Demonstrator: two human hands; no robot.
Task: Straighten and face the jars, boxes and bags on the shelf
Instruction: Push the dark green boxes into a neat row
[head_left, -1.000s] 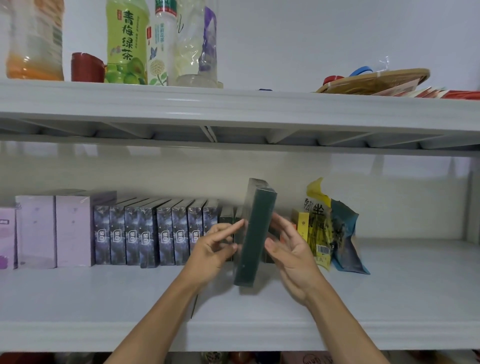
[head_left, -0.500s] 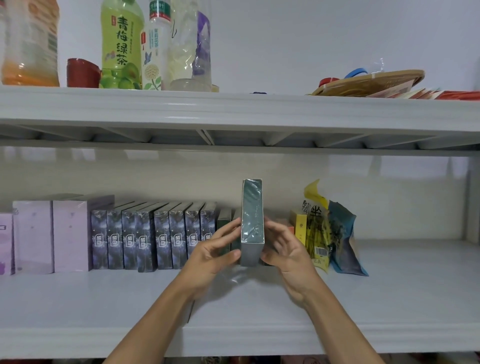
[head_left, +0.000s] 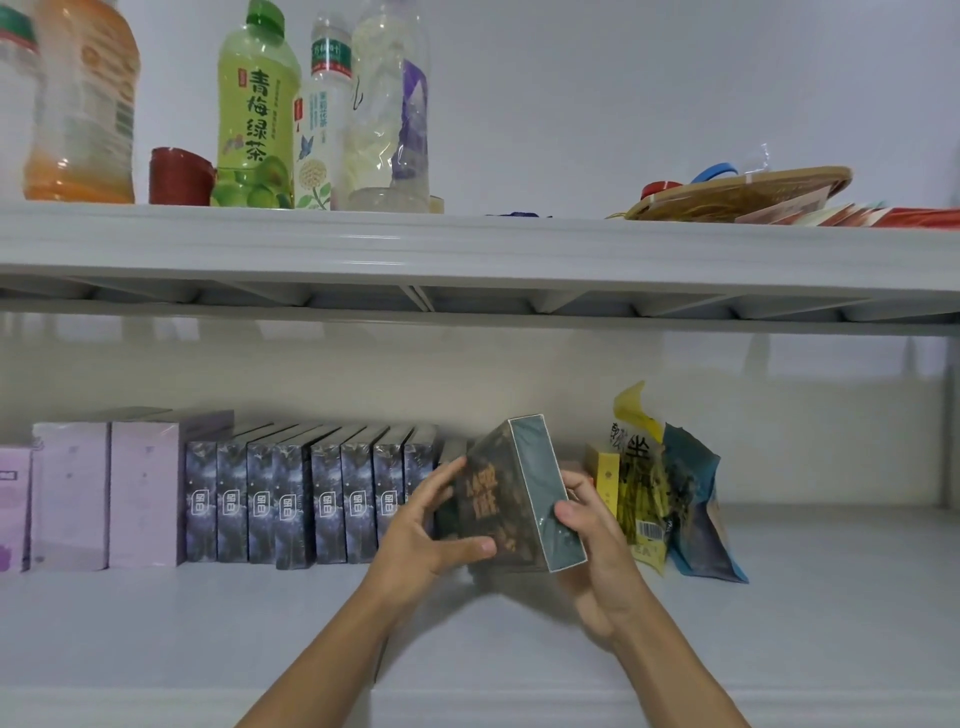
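Head view: a dark green box is held between both hands just above the lower shelf, tilted, with its printed side turned left and its plain teal edge facing out. The left hand is wrapped on the printed side, thumb pressed low on the face; the right hand is curled round the teal edge, so each grip is clamped on the box. A row of dark patterned boxes is lined up to the left, spines forward, with lilac boxes beyond. Just to the right, a yellow box and a crumpled yellow and blue bag are waiting. The step in hand looks to be turning this box for facing. Next, it would need to be stood upright and slotted into the gap between the row and the yellow box, front edge level with its neighbours.
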